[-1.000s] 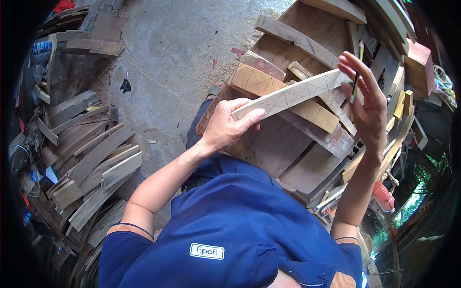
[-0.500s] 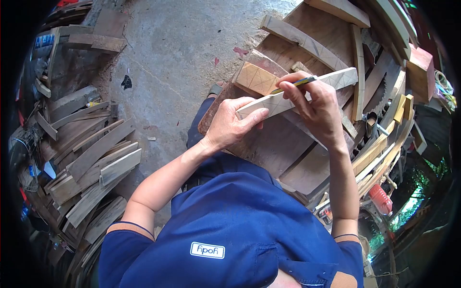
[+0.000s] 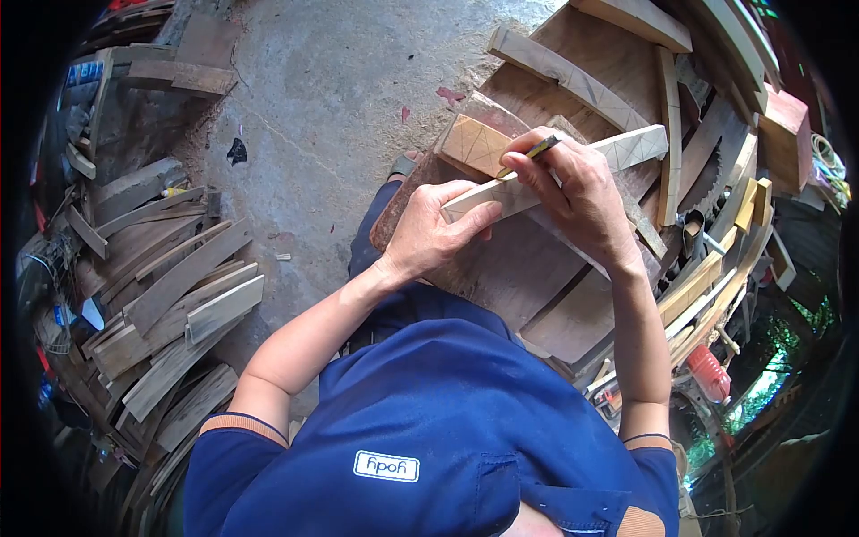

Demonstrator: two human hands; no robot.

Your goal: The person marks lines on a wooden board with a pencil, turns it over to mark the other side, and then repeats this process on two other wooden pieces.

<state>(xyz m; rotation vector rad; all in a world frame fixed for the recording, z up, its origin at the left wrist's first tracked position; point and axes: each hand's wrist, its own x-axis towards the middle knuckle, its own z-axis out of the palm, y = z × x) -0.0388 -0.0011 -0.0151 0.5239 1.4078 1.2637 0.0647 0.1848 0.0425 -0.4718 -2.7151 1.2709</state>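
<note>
My left hand (image 3: 437, 225) grips the near end of a pale wooden strip (image 3: 631, 149), thumb on its face and fingers behind. Pencilled lines cross the strip's far end. In my right hand (image 3: 577, 188) is a pencil (image 3: 542, 147) with a dark end and a yellow stripe, pinched between thumb and fingers. Its point meets the strip's upper edge, a short way from my left fingers. Just beyond lies an orange-toned wood block (image 3: 476, 146) marked with pencilled triangles. My right palm hides the middle of the strip.
Under the strip is a wooden bench (image 3: 501, 259). A curved wooden piece (image 3: 573, 79) with pencil marks lies farther back, near a toothed saw blade (image 3: 713, 172). Stacked boards (image 3: 192, 277) stand left on the concrete floor (image 3: 304, 98). A red plastic item (image 3: 709, 371) is at right.
My right hand has shifted slightly left along the strip, and the pencil now stands steeper, its tip nearer my left hand. The left hand and strip are nearly still.
</note>
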